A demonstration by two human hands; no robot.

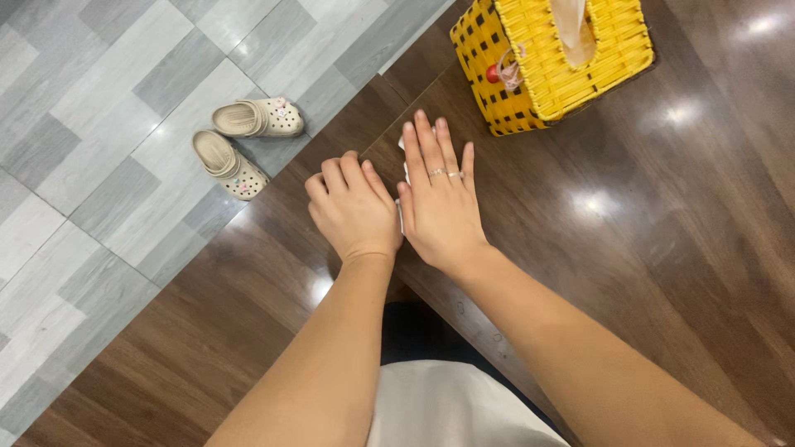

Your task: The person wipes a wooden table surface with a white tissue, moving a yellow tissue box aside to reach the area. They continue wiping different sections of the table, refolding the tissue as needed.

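- Dark brown wooden table [629, 248] carries both hands close to its near edge, which runs diagonally from upper left toward the person's body.
- Right hand [440, 203] lies flat, palm down, fingers straight and pressed together, two rings on them, covering a white tissue [403, 170] of which only slivers show at the hand's left side.
- Left hand [354, 209] rests just beside it, touching, fingers curled under at the table edge.
- Yellow woven tissue box [546, 62] stands beyond the fingertips, apart from them.
- Bare polished tabletop spreads to the right.
- Beige clogs [244, 141] sit on the grey tiled floor [91, 124] to the left.
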